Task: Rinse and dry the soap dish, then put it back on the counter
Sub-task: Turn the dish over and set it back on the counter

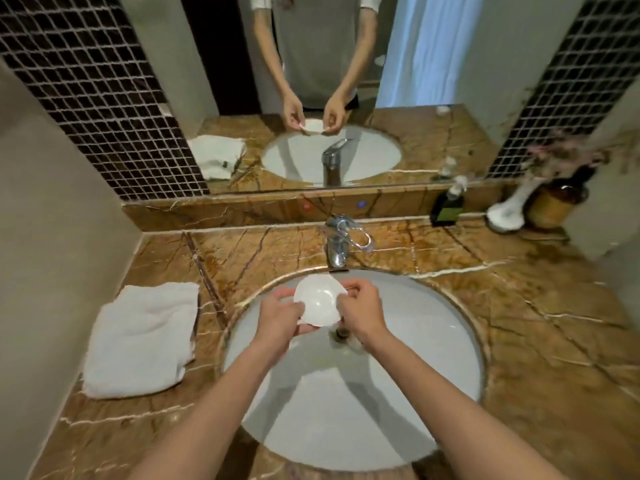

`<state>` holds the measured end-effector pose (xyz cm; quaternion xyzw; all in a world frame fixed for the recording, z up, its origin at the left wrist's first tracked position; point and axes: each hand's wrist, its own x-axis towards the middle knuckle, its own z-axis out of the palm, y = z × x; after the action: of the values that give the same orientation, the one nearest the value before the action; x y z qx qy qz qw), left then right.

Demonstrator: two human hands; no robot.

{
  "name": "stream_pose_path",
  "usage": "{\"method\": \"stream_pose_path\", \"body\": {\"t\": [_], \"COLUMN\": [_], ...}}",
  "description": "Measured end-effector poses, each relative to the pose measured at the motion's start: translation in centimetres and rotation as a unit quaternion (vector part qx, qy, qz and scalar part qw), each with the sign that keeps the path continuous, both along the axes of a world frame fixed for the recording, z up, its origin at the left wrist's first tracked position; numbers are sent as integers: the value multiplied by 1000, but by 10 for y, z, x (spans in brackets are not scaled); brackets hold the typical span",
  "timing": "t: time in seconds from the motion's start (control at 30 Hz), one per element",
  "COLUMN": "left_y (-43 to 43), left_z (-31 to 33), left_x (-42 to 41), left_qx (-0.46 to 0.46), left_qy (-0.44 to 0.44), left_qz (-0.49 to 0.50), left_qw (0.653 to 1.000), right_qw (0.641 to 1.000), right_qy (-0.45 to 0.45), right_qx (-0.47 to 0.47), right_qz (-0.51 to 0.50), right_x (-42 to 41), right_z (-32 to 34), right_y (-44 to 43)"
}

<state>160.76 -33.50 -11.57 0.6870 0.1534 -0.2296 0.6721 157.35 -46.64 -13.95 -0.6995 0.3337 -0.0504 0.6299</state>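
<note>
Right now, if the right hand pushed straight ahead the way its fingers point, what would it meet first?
The right hand already touches the white shell-shaped soap dish; beyond that, probably the left hand, though depth is unclear.

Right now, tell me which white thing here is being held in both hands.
The soap dish, gripped by the left hand and right hand. The white towel lies untouched on the counter.

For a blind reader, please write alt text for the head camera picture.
Two hands, left hand and right hand, hold a white soap dish over a sink, below the tap. A folded white towel lies on the counter at the left.
</note>
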Motion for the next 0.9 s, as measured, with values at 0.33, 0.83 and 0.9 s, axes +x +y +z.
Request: {"method": "stream_pose_path", "body": {"t": [0.33,0.83,0.9], "left_y": [-141,-233,-235], "left_z": [-5,-22,-25], "left_x": [-34,-27,-18], "left_qx": [86,86,83], "left_qy": [-23,29,33], "left_qz": [-106,-60,-69], "left_qw": [990,994,994], "right_qw": [994,990,992], "right_qy": [63,112,116], "right_qx": [45,-28,-20], "right_qz": [73,76,50], "right_x": [-63,-41,-36], "right_z": [0,-20,-21], "right_y": [-158,-241,-240]}}
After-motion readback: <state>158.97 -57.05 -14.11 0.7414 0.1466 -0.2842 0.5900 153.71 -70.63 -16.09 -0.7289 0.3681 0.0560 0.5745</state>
